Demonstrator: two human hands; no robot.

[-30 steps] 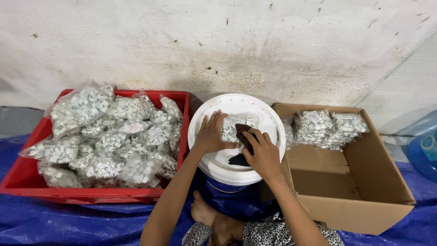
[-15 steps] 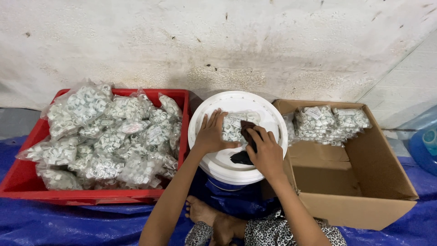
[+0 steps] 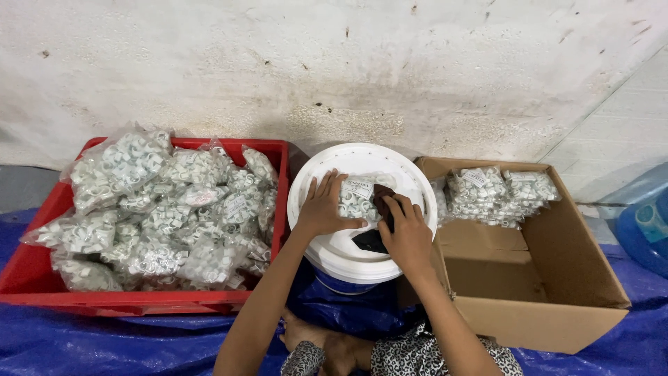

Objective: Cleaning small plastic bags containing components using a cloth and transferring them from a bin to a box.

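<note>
A clear plastic bag of small white ring-shaped parts (image 3: 358, 197) lies on the white lid of a bucket (image 3: 407, 182) in front of me. My left hand (image 3: 321, 207) rests flat on the bag's left side and holds it down. My right hand (image 3: 407, 235) presses a dark brown cloth (image 3: 382, 197) against the bag's right side; a black piece (image 3: 368, 241) lies on the lid under that hand.
A red crate (image 3: 42, 268) on the left is heaped with several more bags of white parts (image 3: 167, 209). An open cardboard box (image 3: 557, 278) on the right holds similar bags (image 3: 497, 191) at its far end. Blue tarp (image 3: 83, 341) covers the floor; a blue container (image 3: 643, 233) stands far right.
My right hand has slid the dark cloth slightly right and toward me across the bag. The left hand has stayed on the bag.
</note>
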